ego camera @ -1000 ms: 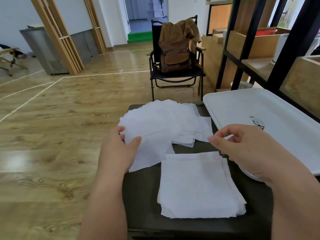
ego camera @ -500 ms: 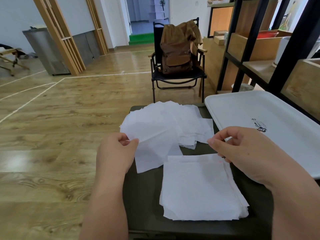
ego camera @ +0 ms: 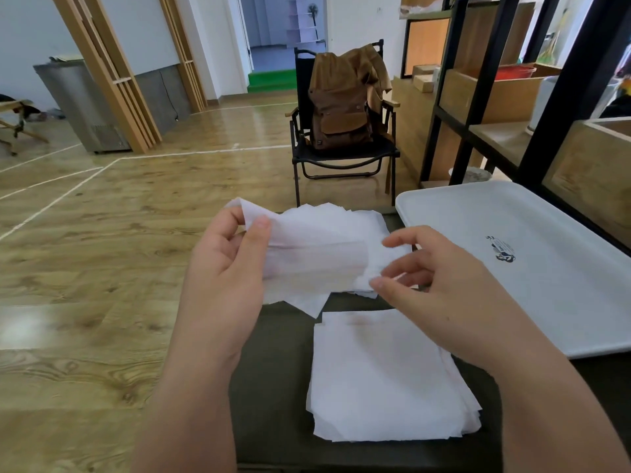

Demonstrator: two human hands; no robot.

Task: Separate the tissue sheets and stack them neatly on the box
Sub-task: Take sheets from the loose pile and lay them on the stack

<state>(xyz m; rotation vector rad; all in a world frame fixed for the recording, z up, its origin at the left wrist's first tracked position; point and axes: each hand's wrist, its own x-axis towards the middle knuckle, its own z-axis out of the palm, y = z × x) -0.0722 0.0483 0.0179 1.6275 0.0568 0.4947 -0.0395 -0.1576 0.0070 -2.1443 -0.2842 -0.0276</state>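
A dark green box (ego camera: 273, 387) lies in front of me. On its near part sits a neat stack of white tissue sheets (ego camera: 386, 377). At its far end lies a loose pile of tissues (ego camera: 345, 220). My left hand (ego camera: 228, 264) holds a thin white tissue sheet (ego camera: 314, 261) lifted above the pile, thumb pinching its left edge. My right hand (ego camera: 430, 278) pinches the sheet's right edge between thumb and fingertips.
A white tray (ego camera: 532, 268) lies to the right, overlapping the box's edge. Black and wood shelving (ego camera: 505, 104) stands behind it. A black folding chair (ego camera: 341, 158) with a brown backpack (ego camera: 341, 104) stands beyond the box on the wooden floor.
My left hand has lifted one sheet up off the loose pile. My right hand has moved left and taken hold of its right edge.
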